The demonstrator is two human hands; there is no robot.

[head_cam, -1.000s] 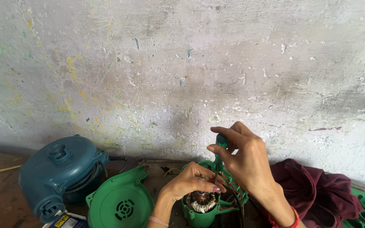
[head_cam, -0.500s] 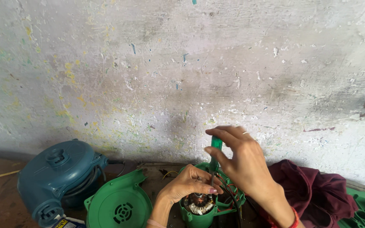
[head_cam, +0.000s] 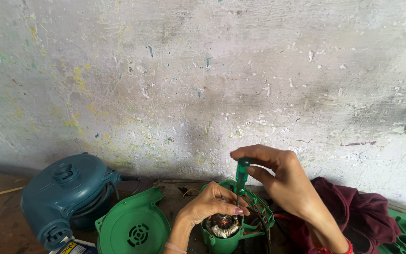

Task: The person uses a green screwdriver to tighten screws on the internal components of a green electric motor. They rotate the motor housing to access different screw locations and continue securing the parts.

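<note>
The right hand (head_cam: pixel 290 186) pinches the translucent green handle of an upright screwdriver (head_cam: pixel 242 175), its tip reaching down into an open green plastic motor housing (head_cam: pixel 233 223). The left hand (head_cam: pixel 210 204), fingers curled, rests on the housing's near-left rim, steadying the shaft. A blue-grey blower (head_cam: pixel 66 195) sits far left.

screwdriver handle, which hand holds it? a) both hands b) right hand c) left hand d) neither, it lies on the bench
b: the right hand pinches the green screwdriver upright over the open motor housing, while the left hand rests on the housing's rim.
</note>
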